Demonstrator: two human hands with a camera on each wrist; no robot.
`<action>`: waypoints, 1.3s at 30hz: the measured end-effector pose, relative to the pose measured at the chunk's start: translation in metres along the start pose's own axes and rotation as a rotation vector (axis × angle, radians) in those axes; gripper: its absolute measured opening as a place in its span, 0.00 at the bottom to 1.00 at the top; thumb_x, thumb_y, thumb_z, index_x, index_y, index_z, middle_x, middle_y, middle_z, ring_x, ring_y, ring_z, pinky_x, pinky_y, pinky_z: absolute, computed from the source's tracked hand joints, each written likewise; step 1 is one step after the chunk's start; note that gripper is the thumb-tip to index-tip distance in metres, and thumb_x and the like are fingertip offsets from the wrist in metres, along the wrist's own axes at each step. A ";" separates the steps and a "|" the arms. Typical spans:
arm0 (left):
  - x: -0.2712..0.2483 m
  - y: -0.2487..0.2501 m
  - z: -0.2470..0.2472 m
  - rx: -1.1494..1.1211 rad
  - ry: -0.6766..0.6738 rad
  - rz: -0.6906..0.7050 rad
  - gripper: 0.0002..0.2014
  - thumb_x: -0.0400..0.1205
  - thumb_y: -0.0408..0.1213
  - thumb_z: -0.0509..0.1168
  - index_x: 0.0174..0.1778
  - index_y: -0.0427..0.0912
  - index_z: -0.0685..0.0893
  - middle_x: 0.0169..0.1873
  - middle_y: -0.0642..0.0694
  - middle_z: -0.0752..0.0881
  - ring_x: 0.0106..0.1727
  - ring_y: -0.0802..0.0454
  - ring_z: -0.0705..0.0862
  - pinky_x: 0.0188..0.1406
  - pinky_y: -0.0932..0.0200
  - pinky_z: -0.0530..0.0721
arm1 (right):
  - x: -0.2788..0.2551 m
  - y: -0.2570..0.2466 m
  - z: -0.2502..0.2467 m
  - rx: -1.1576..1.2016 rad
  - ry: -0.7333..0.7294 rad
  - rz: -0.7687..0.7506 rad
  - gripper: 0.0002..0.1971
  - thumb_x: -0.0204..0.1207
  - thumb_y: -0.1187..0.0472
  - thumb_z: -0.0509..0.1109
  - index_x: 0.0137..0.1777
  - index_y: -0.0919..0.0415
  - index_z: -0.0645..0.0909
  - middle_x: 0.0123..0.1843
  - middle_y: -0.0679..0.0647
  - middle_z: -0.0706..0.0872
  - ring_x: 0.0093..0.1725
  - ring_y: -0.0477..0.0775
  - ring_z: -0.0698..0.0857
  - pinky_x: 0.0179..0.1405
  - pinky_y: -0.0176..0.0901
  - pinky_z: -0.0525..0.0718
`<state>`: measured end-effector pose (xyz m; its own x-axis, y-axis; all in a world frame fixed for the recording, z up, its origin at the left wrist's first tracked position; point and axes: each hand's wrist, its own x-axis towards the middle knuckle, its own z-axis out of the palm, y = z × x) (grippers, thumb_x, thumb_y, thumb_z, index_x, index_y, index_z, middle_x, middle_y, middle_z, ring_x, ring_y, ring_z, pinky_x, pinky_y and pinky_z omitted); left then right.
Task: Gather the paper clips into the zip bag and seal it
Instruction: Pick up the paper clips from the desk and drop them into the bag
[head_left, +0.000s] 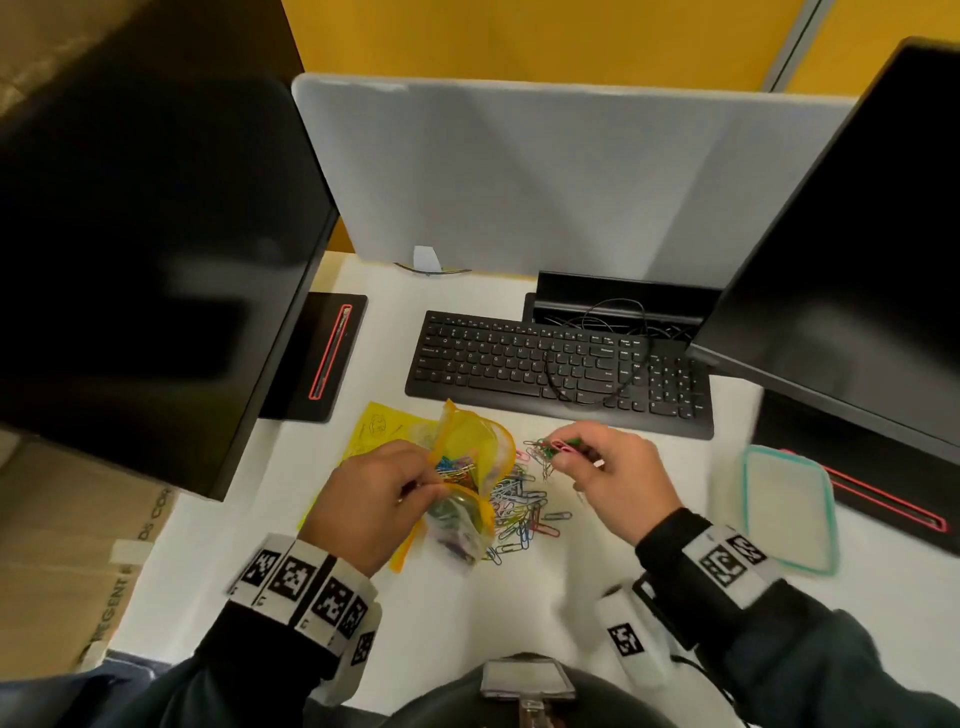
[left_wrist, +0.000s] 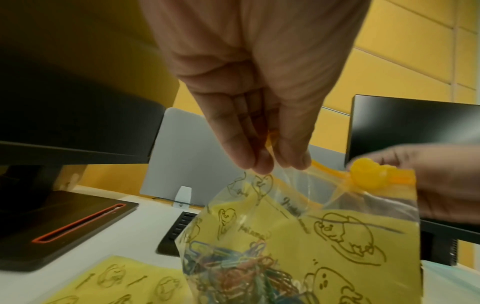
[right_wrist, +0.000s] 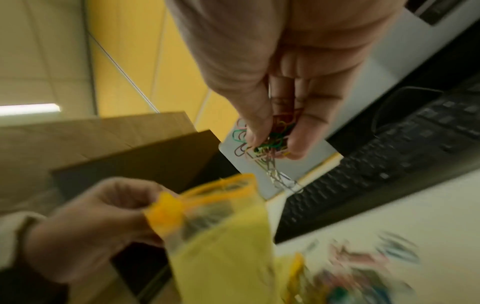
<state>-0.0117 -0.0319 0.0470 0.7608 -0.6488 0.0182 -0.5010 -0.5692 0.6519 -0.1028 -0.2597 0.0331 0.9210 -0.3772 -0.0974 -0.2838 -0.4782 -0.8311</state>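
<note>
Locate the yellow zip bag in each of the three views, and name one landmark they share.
Head: the zip bag is left of centre, mouth open, pinched by the left hand.
Left wrist: the bag hangs at lower right, under the fingers.
Right wrist: it is at bottom centre, blurred.
Shared landmark: the black keyboard.

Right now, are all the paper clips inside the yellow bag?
No, a pile of paper clips lies on the desk beside the zip bag, and the right hand holds more.

Loose paper clips (right_wrist: 369, 265) blurred in right wrist view; zip bag (left_wrist: 298, 246) bottom cut off.
</note>
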 end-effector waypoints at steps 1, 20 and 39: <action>0.001 0.003 0.003 -0.002 -0.013 0.010 0.15 0.70 0.53 0.63 0.34 0.46 0.86 0.38 0.52 0.87 0.44 0.62 0.80 0.40 0.65 0.78 | -0.001 -0.008 -0.008 0.011 -0.001 -0.052 0.08 0.73 0.66 0.72 0.47 0.52 0.87 0.35 0.37 0.84 0.38 0.43 0.81 0.43 0.45 0.85; -0.002 0.000 -0.005 0.003 0.057 0.033 0.16 0.70 0.52 0.60 0.33 0.45 0.87 0.38 0.51 0.87 0.42 0.59 0.80 0.40 0.67 0.78 | 0.011 0.038 0.049 -0.609 -0.517 0.161 0.57 0.57 0.48 0.83 0.80 0.40 0.47 0.84 0.56 0.48 0.79 0.64 0.59 0.73 0.62 0.71; 0.000 -0.003 0.002 -0.033 0.076 0.008 0.07 0.69 0.43 0.68 0.32 0.44 0.87 0.38 0.52 0.87 0.43 0.59 0.80 0.40 0.70 0.78 | 0.019 0.046 0.045 -0.303 -0.138 0.103 0.09 0.72 0.73 0.67 0.44 0.63 0.88 0.41 0.56 0.89 0.44 0.56 0.86 0.45 0.35 0.76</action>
<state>-0.0114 -0.0310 0.0431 0.7868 -0.6119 0.0801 -0.4941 -0.5469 0.6758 -0.0866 -0.2530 -0.0318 0.9050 -0.3345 -0.2628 -0.4242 -0.6651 -0.6145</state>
